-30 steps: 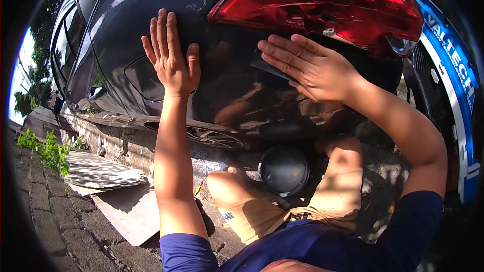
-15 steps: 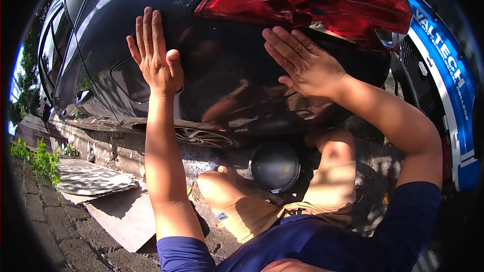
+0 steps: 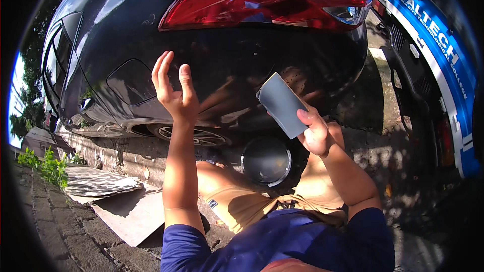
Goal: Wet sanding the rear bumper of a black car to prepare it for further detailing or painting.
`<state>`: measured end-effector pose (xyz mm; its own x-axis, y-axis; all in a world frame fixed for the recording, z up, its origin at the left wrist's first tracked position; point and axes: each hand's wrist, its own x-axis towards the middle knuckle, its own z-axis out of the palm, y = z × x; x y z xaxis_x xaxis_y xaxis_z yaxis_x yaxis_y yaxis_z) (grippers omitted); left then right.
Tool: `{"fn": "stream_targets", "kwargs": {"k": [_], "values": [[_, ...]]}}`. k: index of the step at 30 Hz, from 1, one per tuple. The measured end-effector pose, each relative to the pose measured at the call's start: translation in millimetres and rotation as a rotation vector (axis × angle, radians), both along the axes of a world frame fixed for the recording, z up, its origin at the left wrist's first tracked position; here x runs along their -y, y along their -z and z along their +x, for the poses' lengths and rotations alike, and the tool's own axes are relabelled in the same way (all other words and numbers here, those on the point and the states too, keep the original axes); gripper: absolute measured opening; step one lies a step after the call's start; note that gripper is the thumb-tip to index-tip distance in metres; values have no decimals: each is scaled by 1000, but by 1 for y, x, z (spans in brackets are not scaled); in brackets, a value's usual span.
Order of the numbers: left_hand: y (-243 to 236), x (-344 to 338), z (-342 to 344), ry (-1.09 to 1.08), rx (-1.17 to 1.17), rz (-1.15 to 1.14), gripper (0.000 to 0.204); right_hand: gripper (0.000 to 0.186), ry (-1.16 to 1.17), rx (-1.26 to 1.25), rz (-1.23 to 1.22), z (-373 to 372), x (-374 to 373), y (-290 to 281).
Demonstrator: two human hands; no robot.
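Observation:
My right hand grips a flat grey rectangular sheet, which looks like sandpaper, with a thin tan edge. Its thumb lies across the lower corner of the grey face, while the other fingers are mostly hidden. I hold the sheet up in front of the dark car's rear panel, below the red tail light. To the left, my left hand is raised with fingers and thumb apart, holding nothing. Whether it touches the panel I cannot tell.
A round dark tub stands between my legs, near the car wheel. Cardboard pieces lie on the paving at lower left, beside green plants. A vehicle with a blue and white panel stands at right.
Both hands have come back from the car panel toward me. My right hand has turned over, bringing the grey sheet into sight. The view has shifted, with the tail light now farther left.

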<state>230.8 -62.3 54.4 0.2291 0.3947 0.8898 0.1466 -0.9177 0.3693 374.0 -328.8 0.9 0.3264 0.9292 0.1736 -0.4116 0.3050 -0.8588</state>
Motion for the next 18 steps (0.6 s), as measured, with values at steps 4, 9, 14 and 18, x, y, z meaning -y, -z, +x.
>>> {"fn": "stream_targets", "kwargs": {"k": [4,9,14,18], "values": [[40,109,-26,798,-114,-1188,26,75,-79,-302,145,-33,1,13],[43,138,-40,748,-96,-1285,17,74,-195,-287,90,-33,16,23],[40,141,-57,772,7,-1368,11,74,-345,-318,77,-39,12,25],[49,138,-70,718,186,-1498,12,70,-471,-449,132,-49,-7,46]]}}
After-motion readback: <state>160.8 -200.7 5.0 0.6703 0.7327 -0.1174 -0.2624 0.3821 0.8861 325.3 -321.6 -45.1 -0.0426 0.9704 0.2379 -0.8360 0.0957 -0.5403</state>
